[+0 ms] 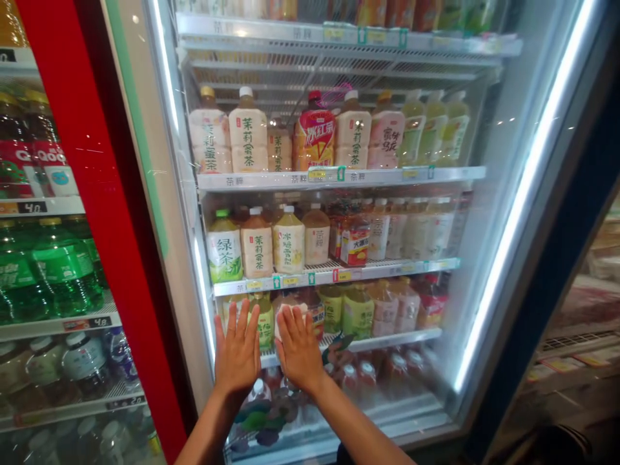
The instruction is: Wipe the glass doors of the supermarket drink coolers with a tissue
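My left hand (237,352) is raised flat in front of the glass door of a drinks cooler, its fingers stretched out and a little apart. Beside it, my right hand (299,349) lies flat too, fingers straight and close together. A soft-edged white patch (278,328) shows around the right fingers; it looks like a cloth or tissue under them, but most of it is covered. Behind the glass near my fingertips stand green-labelled tea bottles (264,326). Whether the palms touch the glass is hard to tell.
Shelves (339,179) of bottled drinks fill the cooler, with bright light strips (523,194) along both sides. A red-framed cooler (97,194) with soda bottles (61,258) stands left. Dark, coloured shapes (264,416) show low on the glass. Blurred shelving (581,323) is at right.
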A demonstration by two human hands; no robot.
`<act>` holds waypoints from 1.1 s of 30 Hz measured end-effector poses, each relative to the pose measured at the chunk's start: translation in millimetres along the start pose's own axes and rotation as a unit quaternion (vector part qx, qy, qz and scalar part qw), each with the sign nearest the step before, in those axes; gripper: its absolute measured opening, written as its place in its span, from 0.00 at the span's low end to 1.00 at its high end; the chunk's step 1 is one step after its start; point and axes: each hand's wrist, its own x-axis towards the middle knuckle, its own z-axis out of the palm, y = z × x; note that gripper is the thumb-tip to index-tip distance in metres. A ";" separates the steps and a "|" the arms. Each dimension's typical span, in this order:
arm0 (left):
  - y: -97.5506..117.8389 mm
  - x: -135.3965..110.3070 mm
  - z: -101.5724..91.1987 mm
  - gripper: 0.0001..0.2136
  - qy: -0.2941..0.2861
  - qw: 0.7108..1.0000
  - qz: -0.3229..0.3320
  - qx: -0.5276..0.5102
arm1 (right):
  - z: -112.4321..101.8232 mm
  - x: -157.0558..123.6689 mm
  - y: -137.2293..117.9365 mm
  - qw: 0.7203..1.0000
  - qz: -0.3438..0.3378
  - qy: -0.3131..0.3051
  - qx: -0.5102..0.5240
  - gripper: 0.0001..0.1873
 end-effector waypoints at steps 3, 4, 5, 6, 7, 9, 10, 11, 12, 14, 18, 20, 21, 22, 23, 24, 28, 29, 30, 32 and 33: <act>4.8 6.7 -4.3 0.35 0.012 0.999 -0.037 -0.007 | -6.8 50.2 5.1 1.000 0.015 0.008 0.011 0.42; 7.7 10.8 -5.7 0.35 0.019 0.998 -0.052 -0.014 | -9.0 63.7 7.1 1.000 0.020 0.014 0.014 0.42; 11.3 15.1 -6.9 0.35 0.026 0.997 -0.067 -0.022 | -10.3 69.3 8.6 0.999 0.022 0.016 0.016 0.42; 15.6 19.0 -7.7 0.35 0.034 0.996 -0.082 -0.029 | -10.5 65.5 9.4 1.000 0.020 0.013 0.018 0.42; 20.4 22.1 -7.6 0.35 0.040 0.994 -0.093 -0.035 | -9.7 52.5 10.0 1.000 0.012 0.009 0.018 0.41; 31.1 25.7 -4.0 0.34 0.046 0.992 -0.106 -0.041 | -5.8 11.0 13.5 1.000 -0.013 -0.006 0.018 0.40; 36.5 26.3 -0.1 0.34 0.045 0.992 -0.108 -0.043 | -3.9 -9.0 18.3 0.999 -0.035 0.004 0.021 0.39; 41.5 26.4 5.1 0.34 0.043 0.992 -0.111 -0.046 | -3.1 -22.7 26.1 0.998 -0.055 -0.002 0.023 0.39; 45.9 26.4 11.5 0.34 0.043 0.992 -0.114 -0.045 | -4.1 -27.5 37.1 0.997 -0.070 -0.007 0.026 0.39; 51.8 26.2 25.4 0.36 0.057 0.991 -0.119 -0.030 | -12.5 -9.6 66.4 0.999 -0.049 -0.005 0.022 0.40; 52.3 25.0 42.9 0.38 0.080 0.991 -0.100 0.027 | -38.0 45.1 122.3 0.996 0.070 0.051 -0.003 0.42; 50.8 23.8 43.9 0.38 0.068 0.992 -0.100 0.027 | -39.9 26.7 133.2 0.996 0.066 0.054 -0.010 0.42; 50.5 23.4 43.4 0.38 0.065 0.992 -0.105 0.022 | -37.3 5.2 134.3 0.997 0.057 0.043 -0.016 0.42; 50.6 23.2 43.0 0.38 0.067 0.992 -0.110 0.017 | -33.2 -19.8 133.7 0.998 0.024 0.045 -0.022 0.42; 51.1 23.4 42.8 0.38 0.072 0.991 -0.113 0.012 | -28.7 -43.8 132.9 0.998 -0.007 0.052 -0.027 0.41; 51.7 23.9 43.0 0.38 0.077 0.990 -0.114 0.012 | -25.0 -62.6 132.8 0.999 -0.024 0.037 -0.030 0.41; 51.2 27.6 45.6 0.39 0.086 0.990 -0.103 0.033 | -29.5 -50.5 150.0 0.999 0.004 0.016 -0.035 0.41; 50.0 28.3 45.7 0.39 0.086 0.991 -0.099 0.036 | -34.0 -32.2 157.0 0.999 0.021 0.021 -0.033 0.42; 48.8 28.6 45.3 0.38 0.085 0.991 -0.095 0.035 | -38.2 -14.6 163.0 0.999 0.027 0.024 -0.026 0.42; 47.2 27.9 42.7 0.38 0.082 0.992 -0.091 0.019 | -43.4 6.6 168.1 0.998 0.047 0.024 -0.017 0.43; 47.7 27.1 40.6 0.38 0.078 0.993 -0.091 0.008 | -44.0 6.7 166.2 0.998 0.056 0.023 -0.017 0.43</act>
